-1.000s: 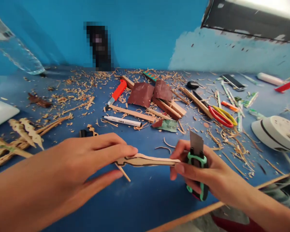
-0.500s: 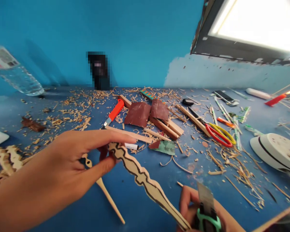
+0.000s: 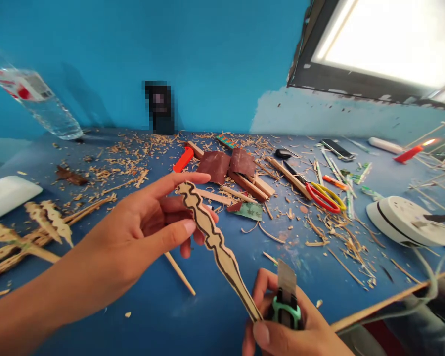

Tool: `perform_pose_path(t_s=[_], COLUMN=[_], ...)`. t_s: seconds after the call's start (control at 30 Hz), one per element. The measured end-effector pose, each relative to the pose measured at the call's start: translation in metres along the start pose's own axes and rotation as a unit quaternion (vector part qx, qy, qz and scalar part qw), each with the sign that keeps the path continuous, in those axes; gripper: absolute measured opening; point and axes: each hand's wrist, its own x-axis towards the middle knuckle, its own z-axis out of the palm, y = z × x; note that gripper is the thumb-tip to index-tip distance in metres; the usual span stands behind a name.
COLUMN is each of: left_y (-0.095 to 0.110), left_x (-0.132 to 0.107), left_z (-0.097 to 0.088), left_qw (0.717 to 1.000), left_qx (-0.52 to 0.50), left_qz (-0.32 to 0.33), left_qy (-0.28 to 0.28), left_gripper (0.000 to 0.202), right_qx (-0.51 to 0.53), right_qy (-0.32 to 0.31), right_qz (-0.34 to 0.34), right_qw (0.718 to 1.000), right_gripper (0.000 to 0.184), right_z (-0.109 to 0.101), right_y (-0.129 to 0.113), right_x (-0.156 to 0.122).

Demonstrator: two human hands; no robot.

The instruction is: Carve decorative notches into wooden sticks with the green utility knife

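Observation:
A flat carved wooden stick (image 3: 222,247) with a wavy outline and dark drawn lines slants across the middle. My left hand (image 3: 129,242) has its upper part between the thumb and the fingers behind, the index finger stretched over the top. At the lower end, my right hand (image 3: 300,336) pinches the narrow tip. That same hand also holds a utility knife (image 3: 287,296) with a green-trimmed handle, its wide blade out and pointing up. Beneath my left hand, a thin pale stick (image 3: 181,273) lies on the blue table (image 3: 163,321).
Carved wooden pieces (image 3: 48,217) lie at left near a white object (image 3: 11,195). Brown sandpaper (image 3: 213,167), wood strips and a red handle (image 3: 183,159) sit mid-table. Scissors (image 3: 326,198), a white round device (image 3: 400,222), a lit red candle (image 3: 408,154) and shavings are at right; a water bottle (image 3: 55,113) leans left.
My left fingers have opened out along the stick, with more of them showing behind it. The stick stands steeper, and my right hand with the knife appears further left and higher in view.

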Motion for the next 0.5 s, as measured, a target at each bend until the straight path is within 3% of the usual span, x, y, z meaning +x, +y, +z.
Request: perform_pose_path(t_s=[0.13, 0.27, 0.4, 0.5], left_y=[0.012, 0.027, 0.037, 0.044], left_x=[-0.017, -0.039, -0.067, -0.089], left_z=[0.003, 0.003, -0.007, -0.014], left_qw=[1.0, 0.998, 0.997, 0.999], left_qx=[-0.02, 0.012, 0.043, 0.031], left_qz=[0.023, 0.063, 0.055, -0.001], left_qy=[-0.004, 0.025, 0.011, -0.021], left_gripper=[0.035, 0.035, 0.022, 0.026], right_qx=[0.028, 0.054, 0.057, 0.055], right_qy=[-0.015, 0.016, 0.076, 0.079], right_qz=[-0.047, -0.167, -0.267, -0.327], right_qw=[0.998, 0.984, 0.959, 0.94], right_gripper=[0.057, 0.046, 0.032, 0.024], right_z=[0.009, 0.018, 0.025, 0.028], right_y=[0.019, 0.031, 0.024, 0.01], right_x=[-0.002, -0.006, -0.021, -0.031])
